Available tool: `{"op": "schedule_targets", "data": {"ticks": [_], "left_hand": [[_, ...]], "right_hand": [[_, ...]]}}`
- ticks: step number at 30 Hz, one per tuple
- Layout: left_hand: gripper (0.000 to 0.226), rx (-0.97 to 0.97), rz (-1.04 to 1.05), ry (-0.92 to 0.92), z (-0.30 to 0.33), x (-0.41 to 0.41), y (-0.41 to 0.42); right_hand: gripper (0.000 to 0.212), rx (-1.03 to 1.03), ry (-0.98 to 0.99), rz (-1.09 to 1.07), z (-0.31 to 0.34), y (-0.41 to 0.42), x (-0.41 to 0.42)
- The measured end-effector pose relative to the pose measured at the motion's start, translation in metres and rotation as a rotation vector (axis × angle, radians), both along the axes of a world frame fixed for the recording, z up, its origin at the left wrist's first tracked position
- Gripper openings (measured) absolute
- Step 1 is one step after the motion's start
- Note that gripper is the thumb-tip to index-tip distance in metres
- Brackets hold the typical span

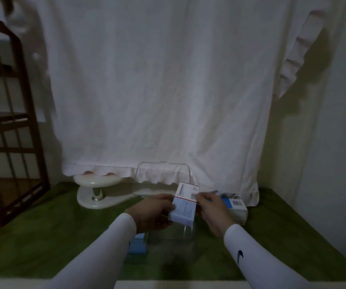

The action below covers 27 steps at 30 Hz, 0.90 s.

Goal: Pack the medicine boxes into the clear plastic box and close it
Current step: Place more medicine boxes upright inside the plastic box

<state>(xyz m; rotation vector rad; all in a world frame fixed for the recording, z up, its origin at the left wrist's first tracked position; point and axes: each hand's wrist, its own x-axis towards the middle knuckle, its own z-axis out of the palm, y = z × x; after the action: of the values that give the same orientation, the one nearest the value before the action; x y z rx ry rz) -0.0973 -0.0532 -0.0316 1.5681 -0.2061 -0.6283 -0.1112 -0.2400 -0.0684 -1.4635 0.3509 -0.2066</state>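
Both hands, left (pixel 153 213) and right (pixel 211 211), grip white-and-blue medicine box (pixel 183 205) over open clear plastic box (pixel 170 232); blue box (pixel 136 245) inside, another carton (pixel 235 207) waits, lid (pixel 162 172) unclosed.

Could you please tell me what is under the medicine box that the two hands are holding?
Below the held medicine box sits the clear plastic box on the green cloth. Its interior looks dark and blurred; the left hand covers part, so its contents cannot be told.
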Motion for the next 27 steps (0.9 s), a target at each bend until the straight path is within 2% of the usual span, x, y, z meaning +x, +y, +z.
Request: {"op": "schedule_targets", "data": {"ticks": [4,13,19,27], "left_hand": [[0.036,0.037,0.013,-0.038,-0.002,0.003,0.009],[0.039,0.104,0.008,-0.08,-0.002,0.003,0.02],[0.031,0.118,0.054,-0.069,-0.008,0.008,0.022],[0.04,0.054,0.108,-0.016,-0.008,0.008,0.023]], "right_hand": [[0.013,0.021,-0.015,0.089,0.005,0.011,0.0],[0.017,-0.09,-0.019,0.174,0.001,0.022,0.004],[0.02,-0.103,-0.026,0.214,0.003,0.024,0.001],[0.016,-0.137,-0.004,0.236,0.001,0.028,0.002]]}}
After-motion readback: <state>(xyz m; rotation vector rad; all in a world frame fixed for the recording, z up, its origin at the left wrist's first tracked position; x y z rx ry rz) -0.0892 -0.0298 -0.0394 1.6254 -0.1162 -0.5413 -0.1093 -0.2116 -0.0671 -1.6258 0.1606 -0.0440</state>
